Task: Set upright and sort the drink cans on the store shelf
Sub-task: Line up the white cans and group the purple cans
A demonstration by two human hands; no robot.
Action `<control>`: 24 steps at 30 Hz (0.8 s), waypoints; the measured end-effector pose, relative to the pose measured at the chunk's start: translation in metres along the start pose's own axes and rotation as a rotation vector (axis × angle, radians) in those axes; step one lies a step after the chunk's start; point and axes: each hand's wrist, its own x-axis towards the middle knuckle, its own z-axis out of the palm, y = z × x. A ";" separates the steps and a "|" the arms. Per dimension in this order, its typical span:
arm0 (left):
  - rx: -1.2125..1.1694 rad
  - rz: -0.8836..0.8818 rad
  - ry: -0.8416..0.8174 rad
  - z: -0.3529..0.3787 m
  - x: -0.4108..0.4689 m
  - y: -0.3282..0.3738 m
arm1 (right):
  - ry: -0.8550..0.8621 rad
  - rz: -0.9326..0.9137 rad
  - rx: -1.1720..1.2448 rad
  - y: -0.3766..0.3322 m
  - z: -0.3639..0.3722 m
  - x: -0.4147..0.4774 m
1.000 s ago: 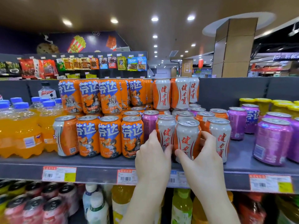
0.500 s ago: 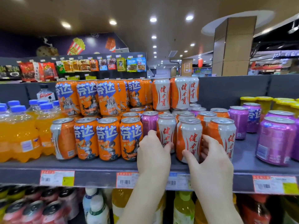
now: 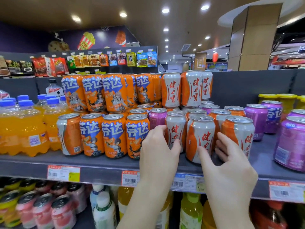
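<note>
Upright drink cans fill the grey shelf (image 3: pixel 102 166). At the front middle stand white-and-orange cans with red script. My left hand (image 3: pixel 158 152) curls round one of them (image 3: pixel 175 128). My right hand (image 3: pixel 226 164) grips the neighbouring white-and-orange can (image 3: pixel 200 138), thumb on its front and fingers behind its right side. A third such can (image 3: pixel 239 134) stands just right of my fingers. Orange cans with blue lettering (image 3: pixel 113 134) line the front to the left, with more stacked behind. A purple can (image 3: pixel 156 116) stands behind my left hand.
Purple cans (image 3: pixel 292 142) stand at the right front and yellow-lidded ones (image 3: pixel 287 103) behind them. Orange soda bottles (image 3: pixel 19 128) crowd the left end. Price tags (image 3: pixel 63 173) line the shelf edge. Bottles and pink cans (image 3: pixel 41 210) sit on the lower shelf.
The view has moved closer to the shelf. The can under my right hand has turned so more orange shows. My left hand has closed further round its can.
</note>
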 end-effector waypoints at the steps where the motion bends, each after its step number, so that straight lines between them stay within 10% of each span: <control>1: -0.056 -0.013 0.086 0.012 0.001 -0.017 | 0.017 -0.039 0.030 -0.003 -0.002 0.001; 9: -0.084 0.120 0.111 -0.019 -0.005 -0.011 | -0.058 -0.397 -0.044 -0.039 -0.001 0.032; 16: -0.097 0.205 0.386 -0.045 0.002 -0.043 | -0.527 -0.498 -0.271 -0.090 0.023 0.084; 24: 0.069 0.299 0.324 -0.066 0.026 -0.069 | -0.780 -0.649 -0.697 -0.124 0.077 0.110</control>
